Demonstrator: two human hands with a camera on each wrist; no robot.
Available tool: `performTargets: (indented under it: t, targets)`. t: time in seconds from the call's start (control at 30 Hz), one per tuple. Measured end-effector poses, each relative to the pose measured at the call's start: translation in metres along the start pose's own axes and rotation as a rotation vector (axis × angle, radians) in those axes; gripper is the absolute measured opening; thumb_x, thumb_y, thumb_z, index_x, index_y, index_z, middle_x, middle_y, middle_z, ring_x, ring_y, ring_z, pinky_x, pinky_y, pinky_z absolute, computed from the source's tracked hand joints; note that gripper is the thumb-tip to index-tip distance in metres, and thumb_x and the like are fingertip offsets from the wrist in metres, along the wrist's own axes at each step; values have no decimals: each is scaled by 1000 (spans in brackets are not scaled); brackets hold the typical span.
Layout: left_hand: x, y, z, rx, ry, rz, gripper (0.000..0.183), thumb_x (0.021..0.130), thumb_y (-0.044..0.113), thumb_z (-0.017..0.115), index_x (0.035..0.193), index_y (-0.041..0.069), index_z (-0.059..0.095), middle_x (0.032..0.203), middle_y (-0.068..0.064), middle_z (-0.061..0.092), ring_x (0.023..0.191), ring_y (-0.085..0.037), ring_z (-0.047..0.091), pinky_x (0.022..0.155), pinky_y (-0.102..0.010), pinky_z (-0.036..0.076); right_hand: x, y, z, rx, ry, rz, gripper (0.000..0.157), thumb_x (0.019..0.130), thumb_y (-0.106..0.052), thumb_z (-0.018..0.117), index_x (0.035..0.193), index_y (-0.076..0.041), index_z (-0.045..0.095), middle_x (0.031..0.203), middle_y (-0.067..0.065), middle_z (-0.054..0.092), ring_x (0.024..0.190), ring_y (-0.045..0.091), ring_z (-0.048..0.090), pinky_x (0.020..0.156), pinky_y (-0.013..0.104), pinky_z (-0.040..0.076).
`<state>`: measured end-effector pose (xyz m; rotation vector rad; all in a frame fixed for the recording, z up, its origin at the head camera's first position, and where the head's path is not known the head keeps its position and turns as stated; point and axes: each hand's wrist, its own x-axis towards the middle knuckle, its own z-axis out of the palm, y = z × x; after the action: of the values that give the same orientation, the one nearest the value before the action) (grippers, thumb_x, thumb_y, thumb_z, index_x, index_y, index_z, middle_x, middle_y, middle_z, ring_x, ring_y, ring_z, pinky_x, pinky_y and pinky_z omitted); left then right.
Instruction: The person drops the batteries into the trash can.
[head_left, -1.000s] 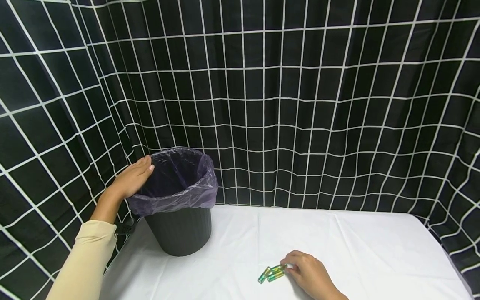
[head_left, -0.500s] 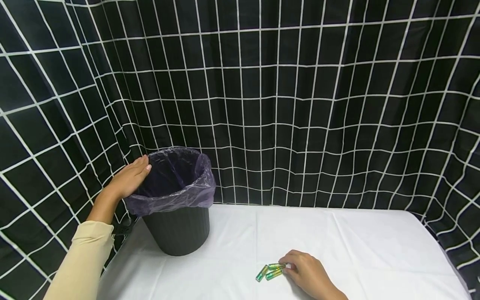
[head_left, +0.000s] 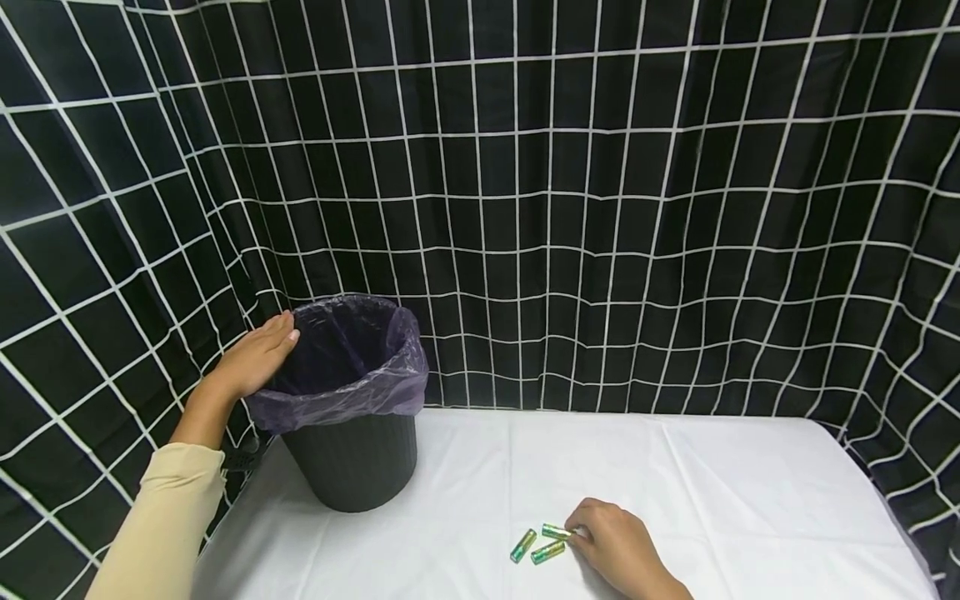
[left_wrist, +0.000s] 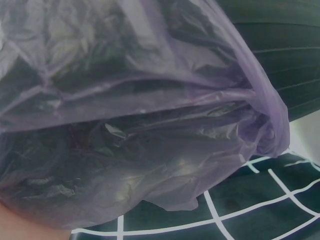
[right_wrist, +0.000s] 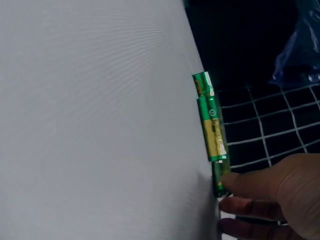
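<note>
Three green-and-gold batteries lie close together on the white cloth in the head view: a left battery [head_left: 522, 546], a front battery [head_left: 548, 552] and a back battery [head_left: 555, 532]. My right hand [head_left: 617, 546] pinches the right end of the back one between thumb and fingers. In the right wrist view, the thumb [right_wrist: 250, 185] is against the nearest battery [right_wrist: 220, 175]. My left hand [head_left: 258, 354] rests with straight fingers on the left rim of a dark bin [head_left: 360, 462], over its purple plastic liner [head_left: 360, 400]. The liner [left_wrist: 150, 110] fills most of the left wrist view.
A white cloth [head_left: 712, 492] covers the table. Black curtains with a white grid [head_left: 570, 208] hang behind and along the left and right sides. The bin stands at the table's back left corner.
The back battery has turned slightly and stands a bit more apart from the front one, with my right hand at its end. My left hand stays on the bin. The head view has shifted slightly.
</note>
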<state>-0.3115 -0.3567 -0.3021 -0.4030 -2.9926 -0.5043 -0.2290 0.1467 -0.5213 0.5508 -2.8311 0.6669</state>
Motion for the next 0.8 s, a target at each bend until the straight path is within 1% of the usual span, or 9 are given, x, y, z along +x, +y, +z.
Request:
performTargets:
  t: [0.07,0.17,0.27,0.4,0.53,0.7,0.8]
  targets:
    - [0,0,0,2,2,2,66,113,37,19,154,-15,15,162,-34,12,151,-49,9,122,-60,11,0,0,-2,-1,-3,19,15,71,-12,87,79,-17,76,85,-5,73,85,20,72,77,45,60]
    - [0,0,0,4,-1,-1,66,113,37,19,154,-15,15,162,-34,12,151,-49,9,122,-60,11,-1,1,-4,-6,1,15,16,70,-13,88,81,-17,77,84,-5,72,82,18,71,75,42,60]
    - [0,0,0,5,0,-3,66,113,37,19,154,-15,15,162,-34,12,151,-50,9,122,-60,11,0,2,-2,-14,12,6,16,70,-15,89,82,-17,77,84,-7,71,80,16,71,74,41,61]
    - [0,0,0,6,-1,-4,67,113,37,19,154,-14,14,162,-34,12,151,-49,9,122,-60,11,0,3,1,-22,15,12,15,71,-17,89,80,-19,77,83,-8,69,79,15,70,74,41,61]
    - [0,0,0,0,-2,-5,66,113,37,19,154,-15,14,162,-35,12,151,-50,9,122,-60,10,0,2,3,-27,18,24,15,71,-16,89,78,-19,76,79,-11,66,73,9,66,69,36,59]
    - [0,-1,1,2,-6,-8,66,113,37,19,155,-14,14,162,-35,11,151,-50,8,122,-60,10,0,1,3,-24,30,43,16,71,-14,88,80,-20,76,72,-16,64,65,1,57,63,27,54]
    - [1,-1,1,4,-2,-6,67,113,37,19,155,-14,14,162,-34,12,151,-50,9,122,-60,10,-1,2,1,-15,39,44,17,71,-14,88,81,-20,76,73,-15,65,65,1,58,63,27,54]
